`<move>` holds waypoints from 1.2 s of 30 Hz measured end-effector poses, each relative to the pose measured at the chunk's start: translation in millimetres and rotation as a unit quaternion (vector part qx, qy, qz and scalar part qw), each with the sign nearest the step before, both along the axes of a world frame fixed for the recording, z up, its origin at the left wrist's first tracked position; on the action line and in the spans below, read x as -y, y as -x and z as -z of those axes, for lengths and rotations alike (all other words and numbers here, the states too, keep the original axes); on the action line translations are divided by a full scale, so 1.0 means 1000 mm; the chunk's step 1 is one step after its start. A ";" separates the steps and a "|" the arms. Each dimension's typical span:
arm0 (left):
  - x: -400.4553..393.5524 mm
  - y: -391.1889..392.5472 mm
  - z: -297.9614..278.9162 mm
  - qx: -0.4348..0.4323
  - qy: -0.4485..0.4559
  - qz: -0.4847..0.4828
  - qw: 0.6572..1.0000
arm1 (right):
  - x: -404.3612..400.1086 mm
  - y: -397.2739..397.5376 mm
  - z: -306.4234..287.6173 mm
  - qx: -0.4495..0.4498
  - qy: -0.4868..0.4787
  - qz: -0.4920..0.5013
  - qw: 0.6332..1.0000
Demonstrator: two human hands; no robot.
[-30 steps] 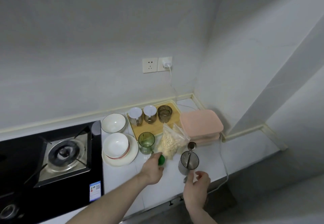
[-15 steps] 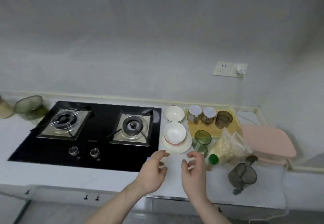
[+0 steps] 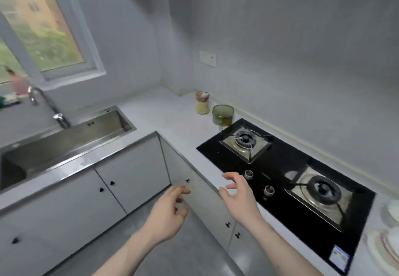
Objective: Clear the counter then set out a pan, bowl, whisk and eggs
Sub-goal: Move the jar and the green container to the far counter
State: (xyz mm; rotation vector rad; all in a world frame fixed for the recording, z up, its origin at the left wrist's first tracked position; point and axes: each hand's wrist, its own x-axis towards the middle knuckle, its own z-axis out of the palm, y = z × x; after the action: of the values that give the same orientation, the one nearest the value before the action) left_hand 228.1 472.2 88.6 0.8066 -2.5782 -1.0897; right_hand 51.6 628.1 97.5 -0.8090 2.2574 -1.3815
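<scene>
My left hand (image 3: 167, 213) hangs in the air in front of the corner cabinet doors, fingers loosely curled and holding nothing. My right hand (image 3: 238, 195) floats over the counter's front edge beside the black gas hob (image 3: 287, 167), fingers spread and empty. At the far right edge of the view sit white bowls on a plate (image 3: 388, 232), only partly visible. On the counter behind the hob stand a green glass bowl (image 3: 222, 114) and a small jar (image 3: 202, 102). No pan, whisk or eggs are in sight.
A steel sink (image 3: 64, 144) with a tap (image 3: 50, 107) lies on the left under a window. Grey cabinet doors (image 3: 129, 176) with black knobs run beneath the L-shaped counter (image 3: 172, 120). Grey floor lies below my arms.
My view has swung left from the cups, tray and pink box to the sink corner. My left hand has let go of the green-capped item; both hands are empty and have moved left.
</scene>
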 end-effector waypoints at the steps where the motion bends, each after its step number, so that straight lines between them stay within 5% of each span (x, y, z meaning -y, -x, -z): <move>1: 0.018 -0.019 -0.002 0.002 0.006 -0.021 1.000 | 0.024 -0.010 -0.001 -0.006 0.001 -0.022 1.000; 7: 0.079 -0.069 -0.010 0.009 0.006 -0.075 0.997 | 0.105 -0.034 -0.009 0.008 -0.001 -0.080 0.997; 14: 0.138 -0.040 -0.018 0.000 0.012 -0.078 0.997 | 0.171 0.001 -0.008 0.031 0.006 -0.066 0.997; 36: 0.392 0.257 -0.024 0.073 0.044 0.046 0.995 | 0.323 0.244 0.051 0.104 -0.082 0.114 0.985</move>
State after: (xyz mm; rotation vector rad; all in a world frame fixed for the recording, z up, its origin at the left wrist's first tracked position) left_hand -28.7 79.8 112.5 0.7795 -2.7880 -0.9661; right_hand -192.0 305.5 46.8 -0.3432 2.3143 -1.2861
